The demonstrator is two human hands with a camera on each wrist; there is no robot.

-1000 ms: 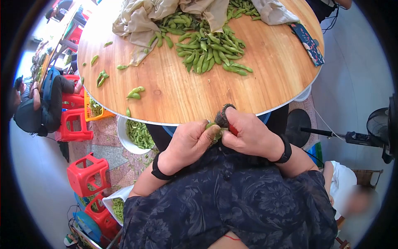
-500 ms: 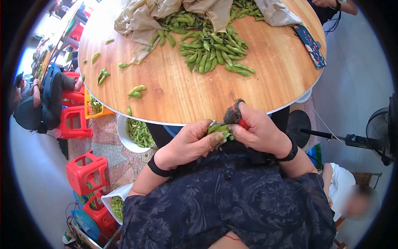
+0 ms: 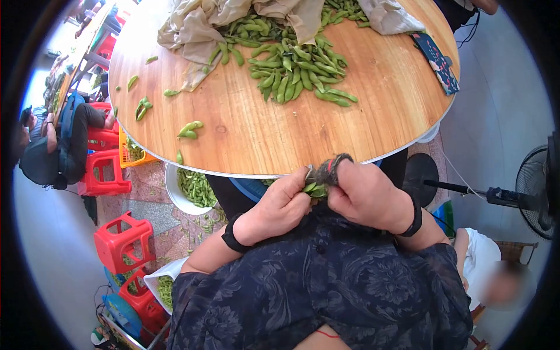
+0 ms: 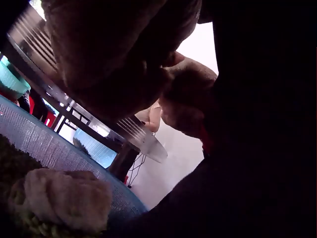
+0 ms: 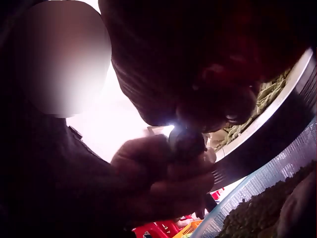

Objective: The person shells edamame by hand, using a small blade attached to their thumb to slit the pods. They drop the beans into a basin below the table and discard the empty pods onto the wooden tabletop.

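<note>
Just below the table's near edge, my left hand (image 3: 277, 204) pinches several green soybean pods (image 3: 315, 190) between thumb and fingers. My right hand (image 3: 370, 195) is close against it, its fingers curled round a tool with a dark, fuzzy wrapping (image 3: 332, 170) and a thin red band. The tool's working end meets the pods and is mostly hidden by the hands; I cannot tell its exact kind. Both wrist views are very dark around the fingers. Beneath the hands sits a blue mesh basket (image 4: 29, 129), part filled with small green pieces.
A heap of soybean pods (image 3: 297, 73) lies on the round wooden table (image 3: 245, 134), partly under beige cloth (image 3: 198, 29). A patterned dark case (image 3: 436, 64) is at right. A white bucket of pods (image 3: 171, 186) and red stools (image 3: 123, 242) stand left, a fan (image 3: 534, 195) right.
The right hand swung out from the left hand, showing the pods, then came back close to it. The pods now stick out less between the hands.
</note>
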